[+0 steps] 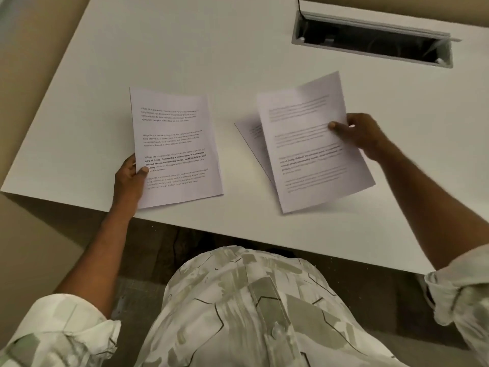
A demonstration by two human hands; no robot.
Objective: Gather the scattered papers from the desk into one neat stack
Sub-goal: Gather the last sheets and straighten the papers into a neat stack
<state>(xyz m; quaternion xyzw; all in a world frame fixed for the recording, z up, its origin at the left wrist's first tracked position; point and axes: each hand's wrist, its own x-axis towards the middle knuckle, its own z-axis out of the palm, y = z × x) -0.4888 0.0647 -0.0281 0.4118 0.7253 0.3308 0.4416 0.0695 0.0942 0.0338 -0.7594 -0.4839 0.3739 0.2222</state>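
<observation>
On the white desk (185, 49) lie printed white papers. My left hand (129, 178) grips the lower left edge of the left paper (174, 147), thumb on top; that sheet rests flat near the front edge. My right hand (360, 133) pinches the right edge of a second paper (312, 144), which is lifted off the desk and blurred, casting a shadow below. Under it a third paper (254, 139) lies flat on the desk, mostly hidden, with only its left part showing.
A rectangular cable opening (370, 41) with a raised grey lid is cut into the desk at the back right, with a black cord at its left end. The desk's front edge runs just below the papers. A beige wall stands on the left.
</observation>
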